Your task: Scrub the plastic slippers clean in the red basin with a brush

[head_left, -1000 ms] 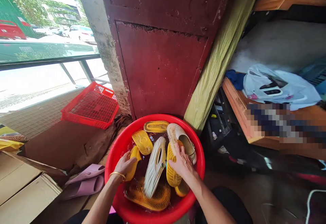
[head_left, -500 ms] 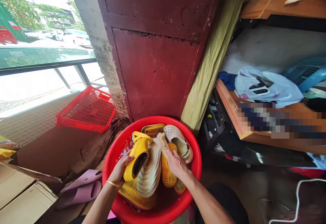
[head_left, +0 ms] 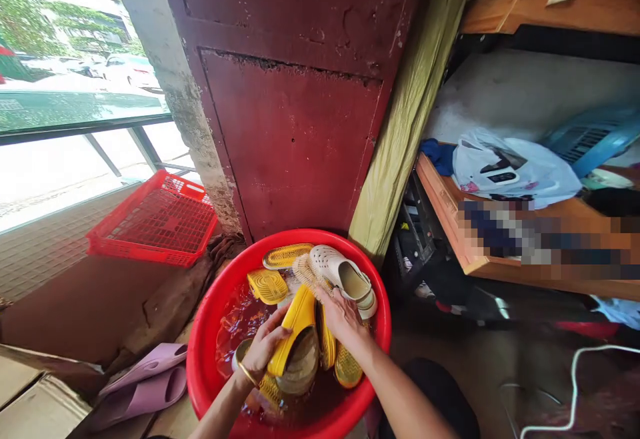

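Observation:
In the head view, my left hand (head_left: 269,346) grips a yellow slipper (head_left: 299,316) by its side, tilted with its opening toward me. My right hand (head_left: 345,319) is closed on a scrubbing brush (head_left: 307,274) with pale bristles, just above the slipper's upper end. Both hands are over a red basin (head_left: 200,332) of brownish water. A cream clog (head_left: 334,264) with holes lies at the basin's back right. Yellow soles face up around it: one sole (head_left: 287,255) at the back, another sole (head_left: 269,286) at the left. More footwear lies partly under my hands.
A red plastic crate (head_left: 155,219) sits on cardboard at the left. Purple slippers (head_left: 145,386) lie beside the basin. Behind stands a dark red door (head_left: 300,139) with a greenish curtain (head_left: 400,139). A wooden shelf (head_left: 477,267) with a plastic bag (head_left: 520,169) is at the right.
The yellow slipper in my left hand has moved right and turned. The brush has shifted left with its bristles tilted. The pale-soled shoe in the middle no longer shows sole-up. The view has swung slightly right.

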The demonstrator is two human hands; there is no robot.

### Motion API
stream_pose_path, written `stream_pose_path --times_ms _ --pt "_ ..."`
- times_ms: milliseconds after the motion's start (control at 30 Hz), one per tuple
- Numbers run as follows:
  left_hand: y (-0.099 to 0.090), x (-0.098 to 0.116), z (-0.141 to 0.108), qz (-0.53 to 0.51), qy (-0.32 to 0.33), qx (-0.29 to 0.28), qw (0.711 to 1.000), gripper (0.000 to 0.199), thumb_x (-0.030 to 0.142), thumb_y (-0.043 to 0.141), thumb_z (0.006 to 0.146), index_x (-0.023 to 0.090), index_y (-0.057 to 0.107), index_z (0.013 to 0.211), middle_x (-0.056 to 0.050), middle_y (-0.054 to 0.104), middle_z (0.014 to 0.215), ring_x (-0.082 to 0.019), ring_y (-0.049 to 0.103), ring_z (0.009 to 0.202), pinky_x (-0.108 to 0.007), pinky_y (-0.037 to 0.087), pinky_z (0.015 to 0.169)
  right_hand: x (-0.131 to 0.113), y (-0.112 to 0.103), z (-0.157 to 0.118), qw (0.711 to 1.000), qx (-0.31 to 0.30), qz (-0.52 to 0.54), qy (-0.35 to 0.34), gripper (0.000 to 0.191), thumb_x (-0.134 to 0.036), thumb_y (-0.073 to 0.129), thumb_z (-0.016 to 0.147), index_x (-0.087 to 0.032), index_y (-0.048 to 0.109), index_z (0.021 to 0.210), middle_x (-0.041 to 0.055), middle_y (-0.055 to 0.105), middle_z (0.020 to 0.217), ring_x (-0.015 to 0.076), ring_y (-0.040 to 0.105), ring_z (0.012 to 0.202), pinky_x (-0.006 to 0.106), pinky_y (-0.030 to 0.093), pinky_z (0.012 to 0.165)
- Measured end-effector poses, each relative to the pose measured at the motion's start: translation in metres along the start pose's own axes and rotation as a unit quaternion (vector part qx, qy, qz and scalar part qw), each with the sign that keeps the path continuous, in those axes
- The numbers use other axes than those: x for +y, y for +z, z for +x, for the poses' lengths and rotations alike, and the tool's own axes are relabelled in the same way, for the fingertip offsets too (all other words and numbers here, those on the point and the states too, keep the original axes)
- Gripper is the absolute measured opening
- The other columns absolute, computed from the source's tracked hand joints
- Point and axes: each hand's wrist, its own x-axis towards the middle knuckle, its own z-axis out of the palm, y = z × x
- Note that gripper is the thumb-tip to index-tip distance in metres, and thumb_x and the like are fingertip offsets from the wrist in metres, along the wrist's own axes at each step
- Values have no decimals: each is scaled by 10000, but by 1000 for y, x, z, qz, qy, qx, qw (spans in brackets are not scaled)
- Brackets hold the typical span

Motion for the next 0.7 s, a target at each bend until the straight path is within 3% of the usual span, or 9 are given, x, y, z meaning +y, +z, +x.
stream_pose_path --times_ms 67,167,233,300,400,500,600,700 --pt "1 1 -1 -7 -21 13 1000 844 304 681 622 199 612 1456 -90 784 1285 -352 733 1147 -433 598 937 0 4 4 1000 -1 -12 8 657 -43 385 974 -244 471 1594 174 628 1485 316 643 1289 423 516 1050" --pt "-4 5 -2 -8 -42 15 999 839 333 645 637 190 603 1463 -95 789 1268 -348 747 1118 -430 613 905 -7 8 -5 999 -31 -20 -18 706 -64 443 954 -316 430 1614 148 678 1416 292 736 1078 410 570 946" --pt "-11 9 -3 31 -35 8 999 835 366 671 654 185 595 1466 -105 773 1305 -349 727 1176 -427 600 951 -11 9 -14 997 -57 -24 -42 732 -85 445 954 -374 391 1624 125 720 1319 267 754 947 394 591 861" --pt "-17 12 -2 118 3 9 993 862 417 741 660 191 580 1477 -122 722 1399 -356 668 1288 -428 559 1037 -9 9 -17 997 -66 -20 -48 720 -107 434 966 -386 376 1628 114 726 1278 260 748 959 371 592 837" --pt "-25 11 3 308 69 30 948 961 469 840 608 183 563 1482 -171 684 1443 -407 593 1380 -472 473 1138 -1 10 -11 998 -56 -4 -19 652 -114 402 984 -301 435 1607 132 710 1319 266 715 1104 362 572 921" --pt "-30 2 12 418 84 61 903 863 374 767 658 181 559 1473 -183 738 1351 -426 653 1300 -504 450 1142 7 11 -1 998 -56 5 14 596 -97 359 989 -196 509 1557 165 716 1309 277 690 1173 382 544 988" --pt "-32 -8 19 350 78 110 927 777 266 693 648 182 597 1414 -148 744 1352 -382 658 1303 -477 459 1153 0 11 -3 998 -60 15 14 569 -108 380 990 -192 543 1529 147 756 1215 264 718 1102 355 553 951" --pt "-32 -12 19 151 24 124 980 621 342 694 725 175 648 1321 -127 802 1211 -336 730 1183 -458 558 1054 -23 10 -21 995 -70 50 -43 577 -135 436 990 -282 532 1539 101 761 1199 247 733 1043 316 564 886"
